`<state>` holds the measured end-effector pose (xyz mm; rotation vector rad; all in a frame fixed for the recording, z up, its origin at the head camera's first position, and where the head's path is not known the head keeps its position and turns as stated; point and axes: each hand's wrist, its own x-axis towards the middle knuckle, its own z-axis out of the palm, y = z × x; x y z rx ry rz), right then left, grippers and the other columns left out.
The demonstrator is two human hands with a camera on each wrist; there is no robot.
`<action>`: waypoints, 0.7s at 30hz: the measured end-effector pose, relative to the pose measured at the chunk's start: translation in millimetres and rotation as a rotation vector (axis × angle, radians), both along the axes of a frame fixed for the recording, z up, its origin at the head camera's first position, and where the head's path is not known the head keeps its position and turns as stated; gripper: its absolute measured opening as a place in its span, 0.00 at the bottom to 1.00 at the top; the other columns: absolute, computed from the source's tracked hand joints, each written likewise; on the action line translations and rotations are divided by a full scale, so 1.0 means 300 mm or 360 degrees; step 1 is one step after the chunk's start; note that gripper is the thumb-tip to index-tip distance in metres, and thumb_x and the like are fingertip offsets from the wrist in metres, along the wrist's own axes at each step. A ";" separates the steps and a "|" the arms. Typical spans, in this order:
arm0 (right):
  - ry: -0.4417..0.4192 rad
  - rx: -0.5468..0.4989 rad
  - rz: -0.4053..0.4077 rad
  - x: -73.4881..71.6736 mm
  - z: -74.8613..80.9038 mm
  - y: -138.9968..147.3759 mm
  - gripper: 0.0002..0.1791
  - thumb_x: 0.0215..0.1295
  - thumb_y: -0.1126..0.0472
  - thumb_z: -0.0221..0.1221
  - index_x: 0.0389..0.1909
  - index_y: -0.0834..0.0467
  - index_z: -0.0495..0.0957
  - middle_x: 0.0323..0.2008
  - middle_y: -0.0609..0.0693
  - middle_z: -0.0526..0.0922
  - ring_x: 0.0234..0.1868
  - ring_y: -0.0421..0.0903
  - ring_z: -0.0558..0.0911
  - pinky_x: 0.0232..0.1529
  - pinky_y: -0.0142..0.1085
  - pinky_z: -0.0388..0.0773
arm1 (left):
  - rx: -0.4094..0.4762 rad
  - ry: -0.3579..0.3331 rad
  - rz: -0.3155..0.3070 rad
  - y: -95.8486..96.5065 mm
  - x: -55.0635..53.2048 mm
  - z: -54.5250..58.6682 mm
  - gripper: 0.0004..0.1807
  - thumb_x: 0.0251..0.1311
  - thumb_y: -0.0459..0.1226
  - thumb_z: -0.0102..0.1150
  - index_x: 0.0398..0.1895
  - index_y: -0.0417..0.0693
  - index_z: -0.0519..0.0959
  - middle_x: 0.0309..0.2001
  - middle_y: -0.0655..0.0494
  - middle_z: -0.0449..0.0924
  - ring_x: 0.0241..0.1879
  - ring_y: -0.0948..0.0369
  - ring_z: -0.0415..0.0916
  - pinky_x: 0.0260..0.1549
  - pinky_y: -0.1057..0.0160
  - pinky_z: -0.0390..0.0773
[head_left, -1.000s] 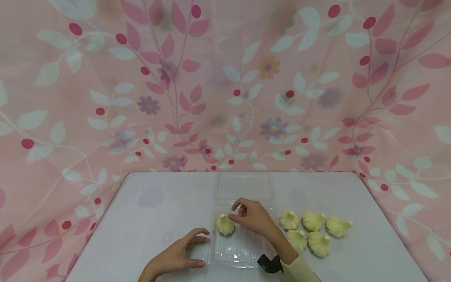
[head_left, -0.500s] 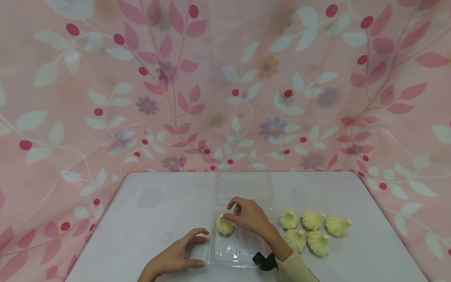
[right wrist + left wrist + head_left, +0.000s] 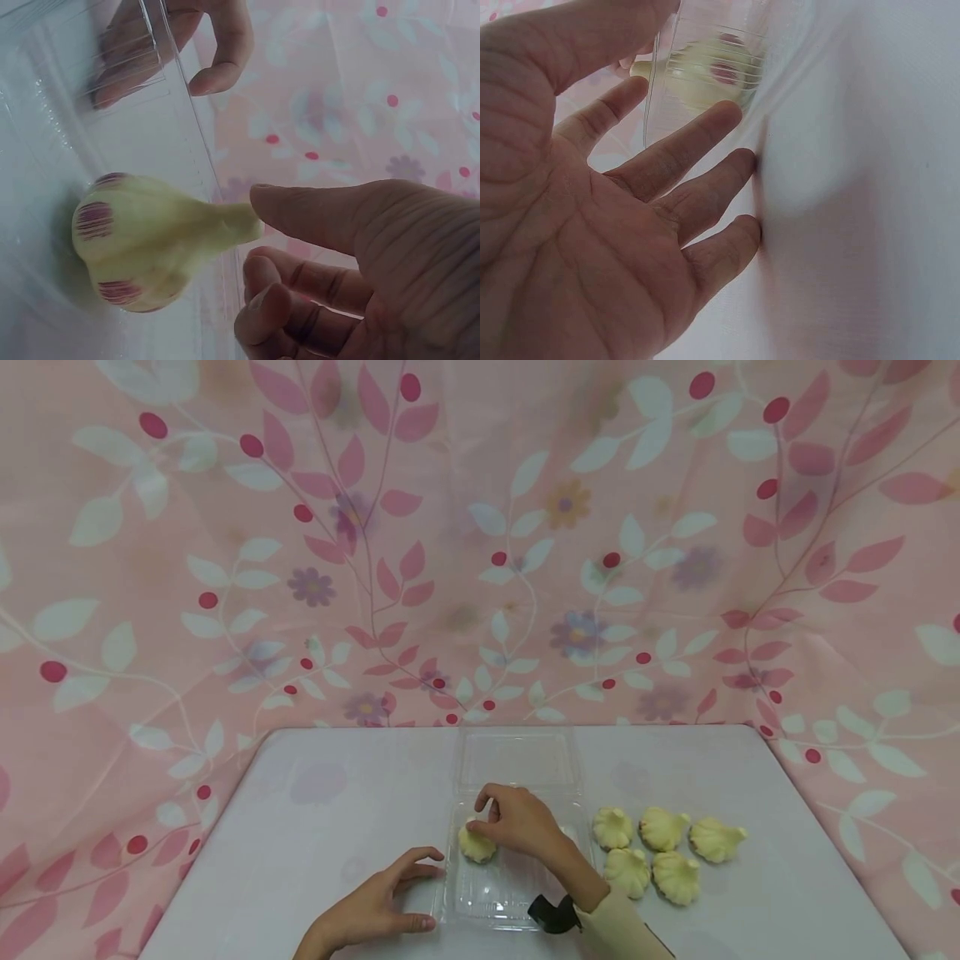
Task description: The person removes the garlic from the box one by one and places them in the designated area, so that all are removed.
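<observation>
A pale garlic bulb (image 3: 477,846) with purple patches stands stem-up at the left side of a clear plastic clamshell box (image 3: 495,910). My right hand (image 3: 517,818) is over the box, right at the bulb's stem. In the right wrist view the thumb (image 3: 307,214) is straight and overlaps the stem tip of the garlic bulb (image 3: 142,247); the other fingers curl loosely below, with a gap to the thumb. On the table, my left hand (image 3: 386,897) is held wide at the box's left wall, thumb and fingers spread, nothing between them. Its fingers (image 3: 697,150) show outside the plastic.
Several more garlic bulbs (image 3: 677,877) lie grouped on the white table (image 3: 337,810), right of the box. The box's lid (image 3: 517,760) is folded back toward the far edge. A pink floral curtain (image 3: 450,568) hangs behind. A black wrist camera (image 3: 553,914) sits at the right sleeve.
My right hand has moved slightly left, from beside the garlic bulb to over its stem. The bulb stays in the same spot in the box, and my left hand has not moved.
</observation>
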<state>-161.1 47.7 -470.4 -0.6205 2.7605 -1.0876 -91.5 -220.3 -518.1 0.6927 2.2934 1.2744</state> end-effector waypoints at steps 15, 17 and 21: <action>0.0022 0.0050 0.0050 0.011 -0.003 -0.009 0.07 0.57 0.55 0.69 0.30 0.51 0.81 0.19 0.38 0.73 0.22 0.36 0.70 0.23 0.33 0.65 | 0.0019 0.0020 -0.0004 -0.003 0.003 -0.005 0.42 0.57 0.48 0.70 0.72 0.58 0.58 0.61 0.56 0.76 0.65 0.58 0.67 0.61 0.60 0.65; 0.0015 0.0074 0.0039 0.009 -0.002 -0.009 0.07 0.57 0.55 0.69 0.29 0.50 0.81 0.19 0.38 0.73 0.22 0.36 0.70 0.24 0.33 0.65 | 0.0004 0.0017 0.0004 -0.002 0.003 -0.004 0.42 0.57 0.48 0.70 0.72 0.59 0.59 0.61 0.58 0.76 0.65 0.58 0.67 0.61 0.60 0.65; 0.0024 0.0082 0.0033 0.007 -0.004 -0.009 0.07 0.57 0.55 0.69 0.29 0.50 0.81 0.19 0.38 0.73 0.22 0.36 0.70 0.24 0.33 0.65 | -0.0022 0.0014 0.0016 0.001 0.004 -0.003 0.42 0.57 0.49 0.70 0.72 0.60 0.59 0.61 0.60 0.76 0.65 0.59 0.67 0.61 0.59 0.65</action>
